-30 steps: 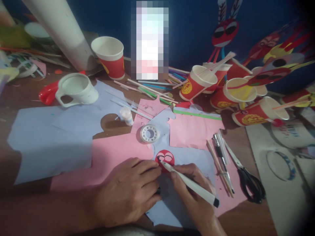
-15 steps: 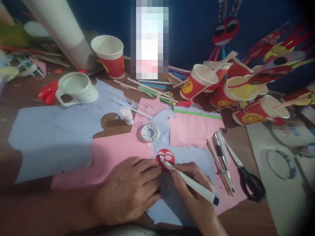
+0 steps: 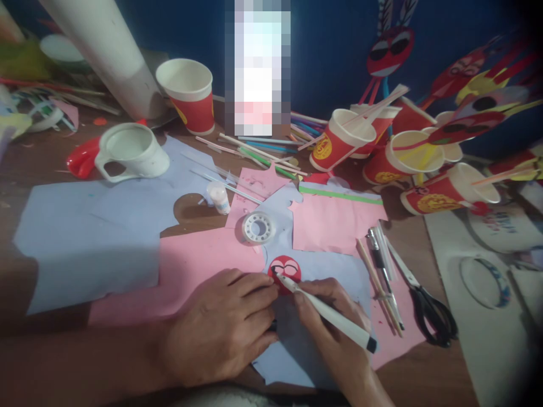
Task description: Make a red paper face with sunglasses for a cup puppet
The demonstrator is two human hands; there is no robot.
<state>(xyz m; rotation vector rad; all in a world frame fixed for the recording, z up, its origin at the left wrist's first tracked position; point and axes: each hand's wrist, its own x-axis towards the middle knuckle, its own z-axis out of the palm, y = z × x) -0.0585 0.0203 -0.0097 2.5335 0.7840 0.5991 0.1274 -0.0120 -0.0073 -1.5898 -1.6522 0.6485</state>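
A red paper circle lies on the blue paper, with two pink eye shapes outlined in black on its upper part. At its left edge, the fingertips of my left hand press it down, fingers bent and close together. A black end, probably a marker cap, pokes out from under the lower fingers of that hand. My right hand is closed round a white marker pen in a writing grip. The marker's tip touches the circle near the left eye shape; the exact contact is partly hidden.
A tape roll and small bottle stand beyond my hands. Black scissors and a pen lie right. A white mug, paper cup, straws and decorated cups line the back.
Both hands stay nearly in place, the marker tip still at the left eye shape. The view shifts very slightly; nothing is picked up or let go.
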